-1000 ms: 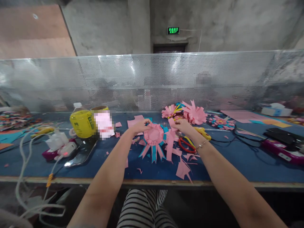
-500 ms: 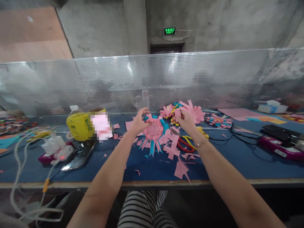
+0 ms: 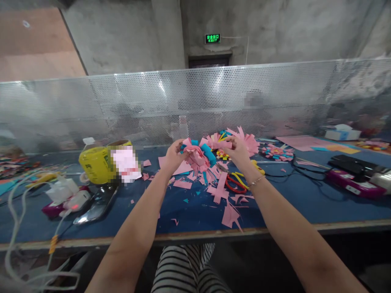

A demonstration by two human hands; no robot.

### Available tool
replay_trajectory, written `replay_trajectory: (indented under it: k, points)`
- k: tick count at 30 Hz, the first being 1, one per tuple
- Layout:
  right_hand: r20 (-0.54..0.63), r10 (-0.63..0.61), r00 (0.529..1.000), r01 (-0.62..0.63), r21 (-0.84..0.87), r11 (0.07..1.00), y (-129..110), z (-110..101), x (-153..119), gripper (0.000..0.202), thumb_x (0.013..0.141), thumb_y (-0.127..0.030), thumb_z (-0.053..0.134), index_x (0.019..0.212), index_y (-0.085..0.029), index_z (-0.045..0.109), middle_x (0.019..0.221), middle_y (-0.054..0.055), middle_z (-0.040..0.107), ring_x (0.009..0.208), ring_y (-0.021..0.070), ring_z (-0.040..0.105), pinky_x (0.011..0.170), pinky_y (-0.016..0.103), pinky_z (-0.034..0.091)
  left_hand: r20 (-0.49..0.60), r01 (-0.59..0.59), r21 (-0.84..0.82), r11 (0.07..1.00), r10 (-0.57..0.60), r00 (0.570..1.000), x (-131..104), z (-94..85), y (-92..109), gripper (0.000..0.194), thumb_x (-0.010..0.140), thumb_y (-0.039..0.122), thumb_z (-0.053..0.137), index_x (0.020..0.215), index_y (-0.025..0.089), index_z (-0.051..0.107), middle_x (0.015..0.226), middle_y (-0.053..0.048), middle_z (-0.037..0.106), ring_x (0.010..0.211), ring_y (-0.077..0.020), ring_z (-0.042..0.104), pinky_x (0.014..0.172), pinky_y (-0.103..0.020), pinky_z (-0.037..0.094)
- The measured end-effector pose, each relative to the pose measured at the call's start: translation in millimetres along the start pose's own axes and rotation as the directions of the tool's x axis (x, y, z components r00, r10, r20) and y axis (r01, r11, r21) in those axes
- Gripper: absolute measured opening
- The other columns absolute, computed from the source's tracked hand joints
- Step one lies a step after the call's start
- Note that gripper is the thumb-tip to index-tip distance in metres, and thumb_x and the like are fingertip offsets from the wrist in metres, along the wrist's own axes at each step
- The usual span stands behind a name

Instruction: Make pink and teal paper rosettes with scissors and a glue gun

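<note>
A pink and blue paper rosette is tilted up off the blue table, its left edge gripped by my left hand. My right hand pinches a pink paper strip, whose left end reaches the rosette's upper right edge. Whether the strip touches the rosette I cannot tell. Beyond my right hand lie a larger pink paper flower and a small yellow and pink one. Pink paper scraps are scattered below the rosette.
Red-handled pliers lie near my right wrist. On the left are a yellow-labelled bottle, a phone and a power strip with white plugs. A purple power strip sits at the right. A perforated metal screen stands behind.
The rosette has been lifted and tilted in my left hand. My right hand has brought the pink strip down and left to the rosette's edge. The view has shifted slightly.
</note>
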State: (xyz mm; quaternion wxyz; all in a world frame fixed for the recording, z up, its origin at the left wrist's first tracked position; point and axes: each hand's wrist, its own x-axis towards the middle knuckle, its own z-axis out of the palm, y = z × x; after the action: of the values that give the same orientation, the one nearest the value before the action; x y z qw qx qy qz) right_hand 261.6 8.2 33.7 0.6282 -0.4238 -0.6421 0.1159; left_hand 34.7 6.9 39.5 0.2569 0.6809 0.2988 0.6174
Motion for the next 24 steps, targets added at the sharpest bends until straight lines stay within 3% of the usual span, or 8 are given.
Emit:
replay_trajectory:
  k: [5, 9, 13, 19, 24]
  points:
    - [0.114, 0.143, 0.983, -0.169, 0.261, 0.950, -2.7, 2.9, -2.1, 0.028, 0.055, -0.022, 0.057, 0.081, -0.019, 0.046, 0.063, -0.004, 0.048, 0.052, 0.0083, 0.047, 0.051, 0.024, 0.041, 0.131, 0.063, -0.230, 0.971, -0.033, 0.991, -3.7, 1.6, 0.9, 0.038, 0.060, 0.025, 0.066, 0.094, 0.019, 0.051, 0.068, 0.002, 0.054, 0.055, -0.0081, 0.051, 0.052, -0.022, 0.044]
    - [0.277, 0.235, 0.931, -0.336, 0.411, 0.847, -14.4, 4.7, -7.1, 0.031, 0.051, -0.019, 0.060, 0.077, -0.019, 0.043, 0.069, -0.004, 0.052, 0.057, 0.0090, 0.053, 0.059, 0.027, 0.046, 0.206, 0.123, -0.329, 0.936, -0.056, 0.977, -7.4, 3.4, 4.2, 0.039, 0.061, 0.026, 0.066, 0.096, 0.019, 0.051, 0.070, 0.002, 0.053, 0.056, -0.0071, 0.050, 0.051, -0.021, 0.043]
    - [0.381, 0.215, 0.899, -0.385, 0.456, 0.802, -24.7, 8.5, -14.7, 0.030, 0.052, -0.014, 0.058, 0.078, -0.019, 0.044, 0.073, -0.003, 0.055, 0.062, 0.0094, 0.056, 0.063, 0.028, 0.047, 0.261, 0.189, -0.295, 0.937, -0.111, 0.959, -8.0, 4.2, 0.4, 0.042, 0.060, 0.025, 0.067, 0.098, 0.018, 0.052, 0.077, 0.000, 0.055, 0.061, -0.0076, 0.051, 0.055, -0.021, 0.043]
    - [0.441, 0.192, 0.877, -0.385, 0.405, 0.829, -26.5, 9.5, -18.8, 0.029, 0.053, -0.010, 0.055, 0.078, -0.018, 0.043, 0.063, -0.006, 0.051, 0.051, 0.0058, 0.050, 0.050, 0.021, 0.043, 0.243, 0.153, -0.185, 0.971, -0.105, 0.964, -7.5, 4.1, -8.2, 0.039, 0.060, 0.020, 0.067, 0.096, 0.017, 0.052, 0.077, 0.000, 0.056, 0.067, -0.0084, 0.052, 0.060, -0.021, 0.042]
    - [0.537, 0.176, 0.825, -0.418, 0.371, 0.829, -25.2, 7.9, -19.5, 0.028, 0.056, -0.012, 0.055, 0.079, -0.019, 0.042, 0.059, -0.008, 0.046, 0.046, 0.0041, 0.044, 0.044, 0.018, 0.038, 0.259, 0.100, -0.140, 0.985, -0.061, 0.964, -7.5, 4.5, -6.1, 0.038, 0.062, 0.021, 0.065, 0.096, 0.017, 0.051, 0.082, -0.001, 0.056, 0.074, -0.0100, 0.053, 0.067, -0.023, 0.043]
